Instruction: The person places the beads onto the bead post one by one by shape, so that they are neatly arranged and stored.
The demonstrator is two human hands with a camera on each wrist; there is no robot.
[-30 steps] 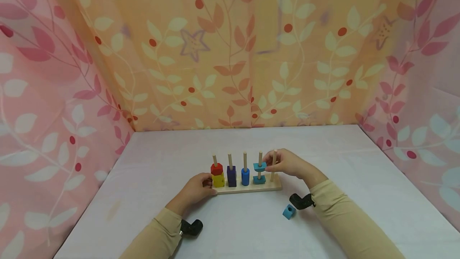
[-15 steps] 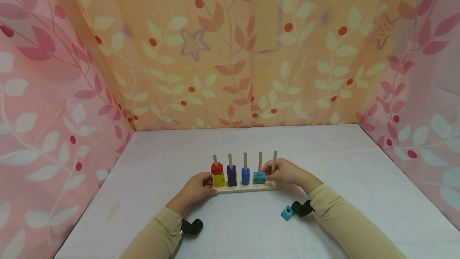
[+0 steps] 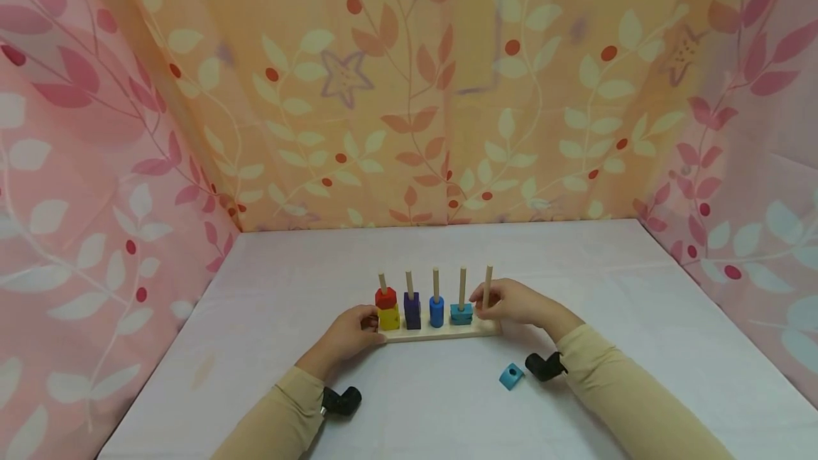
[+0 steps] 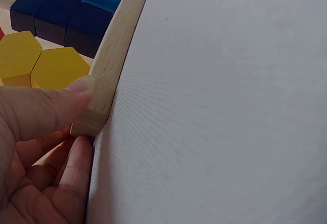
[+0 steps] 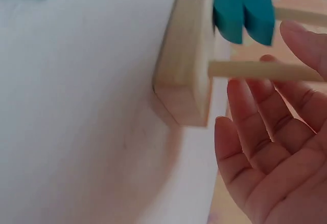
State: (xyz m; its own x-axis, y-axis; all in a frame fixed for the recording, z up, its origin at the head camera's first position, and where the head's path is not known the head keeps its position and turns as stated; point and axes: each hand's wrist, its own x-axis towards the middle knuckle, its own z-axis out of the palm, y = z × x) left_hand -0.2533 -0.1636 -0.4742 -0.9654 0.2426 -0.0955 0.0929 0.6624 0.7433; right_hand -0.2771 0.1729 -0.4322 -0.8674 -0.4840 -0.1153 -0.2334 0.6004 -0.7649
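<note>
A wooden peg stacker base [image 3: 441, 335] carries several upright pegs in a row. My left hand [image 3: 350, 332] grips its left end, the thumb lying against the wood beside the yellow blocks [image 4: 60, 69]. A red block [image 3: 385, 298] sits above the yellow ones. Dark purple blocks [image 3: 412, 311] and a blue cylinder stack [image 3: 437, 312] fill the middle pegs. Two teal blocks [image 5: 258, 14] rest low on the fourth peg. My right hand [image 3: 511, 302] is beside the bare right-end peg [image 5: 260, 70], fingers spread and holding nothing.
One loose teal block [image 3: 511, 376] with a hole lies on the white tabletop [image 3: 422, 410], in front of the base's right end. Black wrist cameras stick out from both sleeves. Patterned curtains [image 3: 409, 91] enclose the table at the back and sides.
The upper teal block has gone down the fourth peg onto the lower one. My right hand came down with it, let go and shifted slightly right. The left hand stays put.
</note>
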